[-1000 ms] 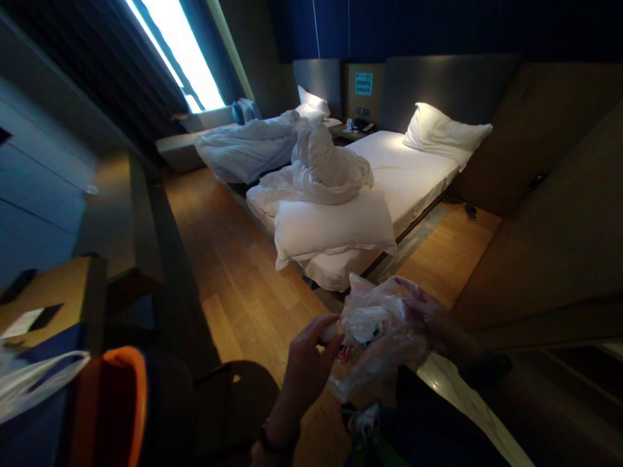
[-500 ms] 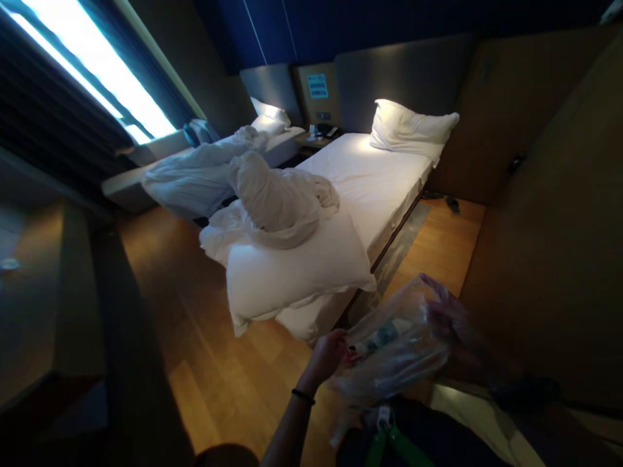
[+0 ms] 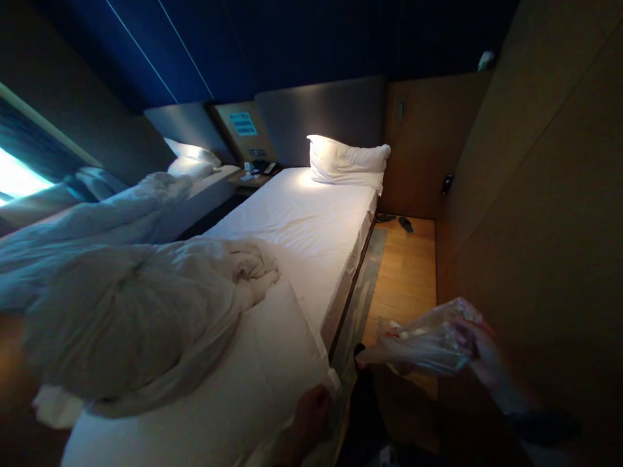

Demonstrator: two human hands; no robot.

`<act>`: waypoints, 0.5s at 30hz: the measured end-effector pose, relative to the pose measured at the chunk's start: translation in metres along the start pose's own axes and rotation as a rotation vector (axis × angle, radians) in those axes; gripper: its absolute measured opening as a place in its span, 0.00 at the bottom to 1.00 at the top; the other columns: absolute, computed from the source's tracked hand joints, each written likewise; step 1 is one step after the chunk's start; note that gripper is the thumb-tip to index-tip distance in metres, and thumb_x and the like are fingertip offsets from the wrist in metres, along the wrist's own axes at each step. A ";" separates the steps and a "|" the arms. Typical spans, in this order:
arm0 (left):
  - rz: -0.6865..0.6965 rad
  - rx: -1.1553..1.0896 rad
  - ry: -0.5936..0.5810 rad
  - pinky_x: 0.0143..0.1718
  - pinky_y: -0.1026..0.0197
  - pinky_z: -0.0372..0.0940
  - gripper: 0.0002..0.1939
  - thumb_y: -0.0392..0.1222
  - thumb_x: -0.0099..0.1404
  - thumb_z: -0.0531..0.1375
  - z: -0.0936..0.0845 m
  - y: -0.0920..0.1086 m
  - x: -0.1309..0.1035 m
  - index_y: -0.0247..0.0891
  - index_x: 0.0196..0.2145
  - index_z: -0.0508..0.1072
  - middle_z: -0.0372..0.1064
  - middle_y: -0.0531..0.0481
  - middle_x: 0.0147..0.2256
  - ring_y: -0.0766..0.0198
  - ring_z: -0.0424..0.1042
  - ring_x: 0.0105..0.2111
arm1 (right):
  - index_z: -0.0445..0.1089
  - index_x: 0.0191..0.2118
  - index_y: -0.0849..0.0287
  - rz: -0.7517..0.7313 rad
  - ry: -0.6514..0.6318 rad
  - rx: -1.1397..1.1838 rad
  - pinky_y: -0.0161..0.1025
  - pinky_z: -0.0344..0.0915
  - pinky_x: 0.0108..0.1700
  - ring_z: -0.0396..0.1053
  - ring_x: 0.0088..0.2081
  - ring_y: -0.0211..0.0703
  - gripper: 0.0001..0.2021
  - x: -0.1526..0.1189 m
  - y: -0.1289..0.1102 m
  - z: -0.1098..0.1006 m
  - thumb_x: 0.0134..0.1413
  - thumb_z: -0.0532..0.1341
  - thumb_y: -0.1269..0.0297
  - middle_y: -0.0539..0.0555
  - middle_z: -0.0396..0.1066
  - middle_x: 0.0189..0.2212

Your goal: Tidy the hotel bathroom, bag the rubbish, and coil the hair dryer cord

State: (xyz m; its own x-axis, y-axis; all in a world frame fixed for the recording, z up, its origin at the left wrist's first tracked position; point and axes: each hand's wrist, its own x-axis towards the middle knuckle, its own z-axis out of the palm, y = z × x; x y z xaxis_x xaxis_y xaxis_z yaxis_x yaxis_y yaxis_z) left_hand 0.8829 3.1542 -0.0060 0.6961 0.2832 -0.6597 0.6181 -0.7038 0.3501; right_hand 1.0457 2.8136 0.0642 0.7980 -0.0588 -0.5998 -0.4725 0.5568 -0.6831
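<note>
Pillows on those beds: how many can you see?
3. One pillow lies at the head of the near bed, a larger one at its foot beneath crumpled bedding, and one on the far bed. Bedding may hide more.

White sheet [image 3: 311,227], pillow [image 3: 346,161] and rumpled duvet [image 3: 141,311] — clear plastic bag [image 3: 428,340], lower right; orange-brown wood floor [image 3: 406,272]; dark blue wall [image 3: 272,45].

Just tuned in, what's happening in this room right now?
A person stands at the foot of a bed. Their right hand holds up a clear plastic bag with small items inside, over the wooden floor beside the bed. Their left hand rests at the corner of a pillow, next to a bundled white duvet.
</note>
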 end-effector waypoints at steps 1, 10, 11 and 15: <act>0.029 -0.048 -0.012 0.31 0.66 0.56 0.09 0.30 0.58 0.50 -0.006 0.011 0.028 0.33 0.28 0.70 0.68 0.52 0.26 0.66 0.67 0.29 | 0.60 0.44 0.57 -0.021 0.017 0.022 0.22 0.49 0.18 0.50 0.19 0.28 0.34 0.024 -0.010 0.007 0.28 0.75 0.63 0.45 0.56 0.19; 0.331 -0.075 -0.109 0.28 0.65 0.56 0.11 0.33 0.59 0.49 -0.110 0.198 0.271 0.34 0.28 0.71 0.67 0.50 0.25 0.64 0.66 0.28 | 0.63 0.47 0.53 -0.126 0.250 0.131 0.22 0.49 0.15 0.48 0.19 0.29 0.39 0.199 -0.117 0.092 0.21 0.76 0.67 0.48 0.57 0.21; 0.381 -0.058 -0.117 0.30 0.65 0.57 0.12 0.34 0.60 0.49 -0.122 0.224 0.294 0.34 0.29 0.72 0.68 0.50 0.26 0.64 0.67 0.29 | 0.63 0.50 0.52 -0.136 0.314 0.153 0.22 0.50 0.15 0.49 0.19 0.29 0.43 0.215 -0.123 0.094 0.18 0.75 0.67 0.48 0.59 0.22; 0.506 0.022 -0.178 0.33 0.65 0.57 0.13 0.32 0.59 0.50 -0.150 0.320 0.390 0.34 0.31 0.74 0.70 0.49 0.28 0.64 0.68 0.31 | 0.63 0.52 0.50 -0.102 0.482 0.218 0.24 0.51 0.14 0.48 0.18 0.30 0.46 0.287 -0.138 0.093 0.16 0.74 0.68 0.50 0.62 0.23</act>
State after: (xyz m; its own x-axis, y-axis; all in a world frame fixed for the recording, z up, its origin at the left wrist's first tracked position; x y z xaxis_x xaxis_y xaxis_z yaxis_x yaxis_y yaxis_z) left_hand 1.4070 3.1370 -0.0511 0.8314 -0.2083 -0.5152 0.2124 -0.7375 0.6410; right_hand 1.3747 2.7969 0.0250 0.5494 -0.4666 -0.6932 -0.2718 0.6847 -0.6763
